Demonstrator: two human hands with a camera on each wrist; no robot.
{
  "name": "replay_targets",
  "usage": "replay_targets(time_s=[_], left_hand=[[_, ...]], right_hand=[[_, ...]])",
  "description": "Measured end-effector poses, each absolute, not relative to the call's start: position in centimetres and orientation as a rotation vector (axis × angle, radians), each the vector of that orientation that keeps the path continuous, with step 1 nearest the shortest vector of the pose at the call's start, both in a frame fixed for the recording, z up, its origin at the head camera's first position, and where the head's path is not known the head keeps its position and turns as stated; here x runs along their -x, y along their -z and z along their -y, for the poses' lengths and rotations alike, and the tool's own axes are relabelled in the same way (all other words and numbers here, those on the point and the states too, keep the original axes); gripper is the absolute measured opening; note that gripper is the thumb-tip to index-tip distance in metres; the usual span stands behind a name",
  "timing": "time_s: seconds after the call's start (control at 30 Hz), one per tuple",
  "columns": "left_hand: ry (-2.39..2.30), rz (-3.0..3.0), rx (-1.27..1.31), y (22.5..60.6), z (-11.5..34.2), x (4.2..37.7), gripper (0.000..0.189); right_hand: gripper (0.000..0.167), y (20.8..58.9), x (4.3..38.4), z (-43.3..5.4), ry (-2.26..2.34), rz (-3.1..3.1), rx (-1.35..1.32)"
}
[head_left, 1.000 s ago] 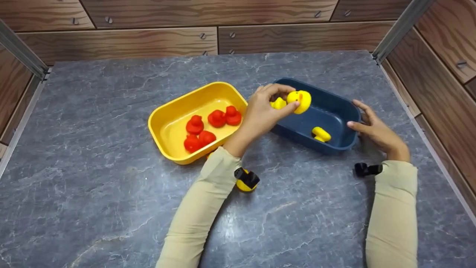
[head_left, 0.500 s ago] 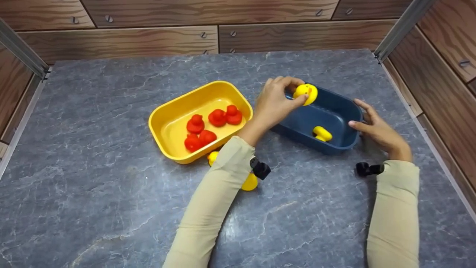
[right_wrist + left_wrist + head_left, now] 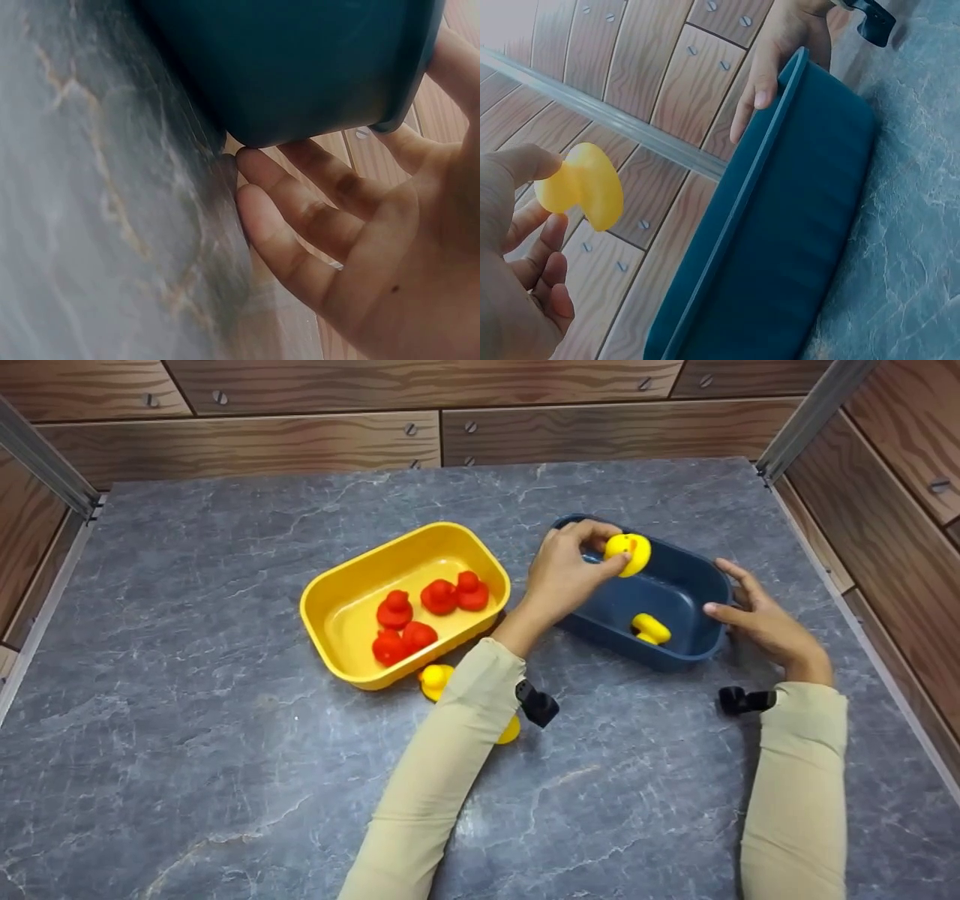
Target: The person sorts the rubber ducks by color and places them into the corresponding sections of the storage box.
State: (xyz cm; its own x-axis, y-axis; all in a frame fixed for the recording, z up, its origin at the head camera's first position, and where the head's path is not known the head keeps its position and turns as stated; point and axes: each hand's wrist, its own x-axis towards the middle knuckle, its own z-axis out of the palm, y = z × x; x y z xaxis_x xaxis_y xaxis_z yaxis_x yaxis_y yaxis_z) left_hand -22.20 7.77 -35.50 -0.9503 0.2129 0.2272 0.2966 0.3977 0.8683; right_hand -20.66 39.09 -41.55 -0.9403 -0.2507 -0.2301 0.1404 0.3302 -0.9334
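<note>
My left hand (image 3: 566, 570) pinches a yellow rubber duck (image 3: 630, 555) between thumb and fingers, above the dark blue tub (image 3: 615, 641). In the left wrist view the duck (image 3: 589, 187) hangs apart from the tub's rim. At the tub's right end, my right hand (image 3: 772, 626) grips the wall, thumb over the rim and fingers outside. The right wrist view has those fingers (image 3: 300, 202) against the tub's outer side, low by the table. One yellow duck (image 3: 651, 628) lies inside the tub, tipped over. My left hand covers the tub's left part.
Left of the blue tub stands a yellow tub (image 3: 337, 577) with several red rubber ducks (image 3: 439, 597). A yellow duck (image 3: 433, 681) sits before it on the marbled table (image 3: 225, 780). Another yellow thing (image 3: 511, 730) is partly under the left sleeve. Wood-patterned walls (image 3: 555, 435) enclose the table.
My left hand has moved right with the duck, farther over the blue tub. A second yellow shape beside that hand no longer shows. My right hand has stayed on the tub.
</note>
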Motion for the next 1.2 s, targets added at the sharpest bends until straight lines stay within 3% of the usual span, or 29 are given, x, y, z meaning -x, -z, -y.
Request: replay_targets(time_s=[0.63,1.2], left_hand=[[1.712,2.638,0.470,35.7,-7.9,22.0,0.033],[1.831,2.525,0.647,35.4,-6.2,21.2,0.042]], right_hand=[[0.075,41.7,20.7,-39.1,1.655,-2.265,0.115],[0.078,41.6,20.6,-39.1,1.673,-2.249,0.136]])
